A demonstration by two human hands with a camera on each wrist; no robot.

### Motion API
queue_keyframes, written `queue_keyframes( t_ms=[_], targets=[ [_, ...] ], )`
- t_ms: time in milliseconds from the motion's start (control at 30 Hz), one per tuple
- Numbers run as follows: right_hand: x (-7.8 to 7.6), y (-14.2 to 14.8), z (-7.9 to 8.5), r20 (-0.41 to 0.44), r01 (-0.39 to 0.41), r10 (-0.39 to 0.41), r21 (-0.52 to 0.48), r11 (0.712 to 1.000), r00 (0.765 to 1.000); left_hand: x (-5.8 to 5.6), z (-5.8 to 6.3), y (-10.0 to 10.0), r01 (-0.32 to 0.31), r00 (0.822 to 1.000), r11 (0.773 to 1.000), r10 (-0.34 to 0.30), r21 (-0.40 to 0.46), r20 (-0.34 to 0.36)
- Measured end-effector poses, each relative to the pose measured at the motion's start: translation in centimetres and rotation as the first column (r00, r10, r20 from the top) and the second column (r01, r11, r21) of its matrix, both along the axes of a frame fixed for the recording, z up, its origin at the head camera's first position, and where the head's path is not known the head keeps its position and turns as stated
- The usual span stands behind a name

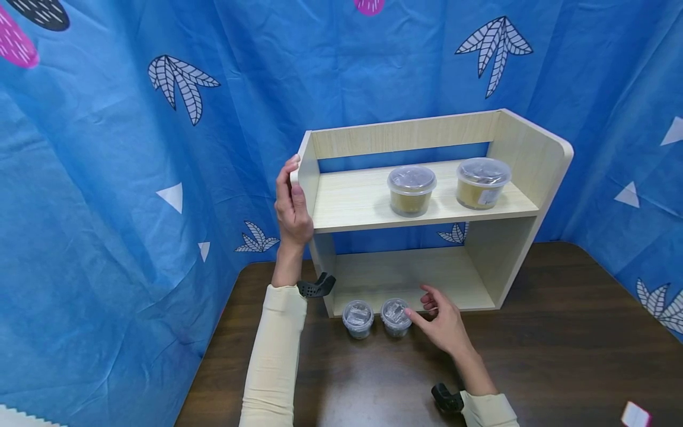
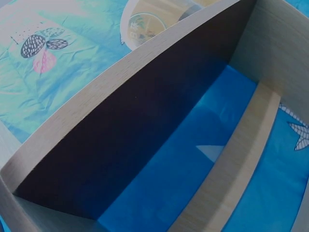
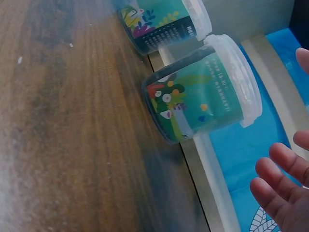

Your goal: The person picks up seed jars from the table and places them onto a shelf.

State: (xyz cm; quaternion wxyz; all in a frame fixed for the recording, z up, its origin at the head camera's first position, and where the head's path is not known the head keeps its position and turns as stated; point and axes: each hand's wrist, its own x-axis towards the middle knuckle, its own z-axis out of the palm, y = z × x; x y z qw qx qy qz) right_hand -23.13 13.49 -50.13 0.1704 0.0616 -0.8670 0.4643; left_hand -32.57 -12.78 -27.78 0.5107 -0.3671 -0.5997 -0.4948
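Observation:
In the head view, my left hand (image 1: 293,207) holds the left side panel of a pale wooden two-tier shelf (image 1: 405,229), its fingers at the panel's front edge. My right hand (image 1: 443,323) is beside two small lidded plastic cups, its fingers spread apart and nothing between them. Its thumb tip overlaps the lid of the right cup (image 1: 395,318) in the head view. Close by on the left stands the other cup (image 1: 358,319). The right wrist view shows the fingers (image 3: 273,186) apart from the nearer cup (image 3: 193,99), which has a colourful printed label.
Two larger lidded tubs with yellowish contents, a left tub (image 1: 411,191) and a right tub (image 1: 482,182), stand on the upper tier. Below is the lower board (image 1: 405,276). A dark wooden table (image 1: 560,332) carries the shelf, and a blue patterned curtain (image 1: 373,71) hangs behind.

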Motion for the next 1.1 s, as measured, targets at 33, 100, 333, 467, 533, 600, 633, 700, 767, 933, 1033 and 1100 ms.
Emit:
queue_keyframes(
  t_ms=[33, 100, 333, 467, 533, 600, 633, 700, 767, 933, 1033, 1100],
  targets=[
    [0.0, 0.0, -0.1, 0.001, -0.003, 0.003, 0.001, 1.0, 1.0, 0.0, 0.0, 0.0, 0.0, 1.0, 1.0, 0.0, 0.0, 0.0],
    [-0.1, -0.1, -0.2, 0.007, -0.008, 0.008, 0.001, 1.0, 1.0, 0.0, 0.0, 0.0, -0.002, 1.0, 1.0, 0.002, 0.0, -0.002],
    [-0.2, -0.1, -1.0, 0.031, -0.021, 0.021, 0.005, 1.0, 0.999, 0.0, -0.2, -0.1, -0.019, 1.0, 1.0, 0.019, 0.0, 0.006],
    [-0.1, -0.1, -1.4, 0.045, -0.035, 0.034, 0.016, 0.999, 0.998, 0.1, -0.4, -0.1, -0.033, 0.999, 0.999, 0.033, 0.002, 0.016],
    [0.0, -0.2, -1.5, 0.053, -0.04, 0.039, 0.024, 0.999, 0.998, 0.2, -0.5, -0.1, -0.035, 0.999, 0.999, 0.035, 0.003, 0.021],
    [0.1, -0.2, -1.7, 0.062, -0.042, 0.04, 0.032, 0.999, 0.997, 0.2, -0.5, -0.1, -0.04, 0.999, 0.999, 0.04, 0.001, 0.025],
    [0.1, -0.2, -1.7, 0.064, -0.043, 0.041, 0.033, 0.999, 0.997, 0.2, -0.5, -0.1, -0.041, 0.999, 0.999, 0.041, 0.0, 0.025],
    [0.1, -0.2, -1.8, 0.072, -0.044, 0.041, 0.039, 0.998, 0.997, 0.2, -0.5, -0.1, -0.041, 0.999, 0.999, 0.041, -0.002, 0.026],
    [0.0, -0.2, -1.9, 0.081, -0.042, 0.039, 0.047, 0.998, 0.996, 0.2, -0.4, -0.1, -0.039, 0.999, 0.999, 0.039, -0.003, 0.025],
    [-0.2, -0.3, -2.0, 0.088, -0.045, 0.04, 0.055, 0.997, 0.995, 0.3, -0.2, -0.1, -0.037, 0.999, 0.999, 0.037, -0.006, 0.02],
    [-0.2, -0.5, -1.9, 0.087, -0.051, 0.046, 0.049, 0.998, 0.995, 0.3, -0.1, 0.0, -0.039, 0.999, 0.999, 0.039, -0.007, 0.016],
    [-0.2, -0.5, -1.9, 0.087, -0.054, 0.049, 0.046, 0.998, 0.995, 0.2, 0.0, 0.0, -0.035, 0.999, 0.999, 0.035, -0.008, 0.015]
  ],
)
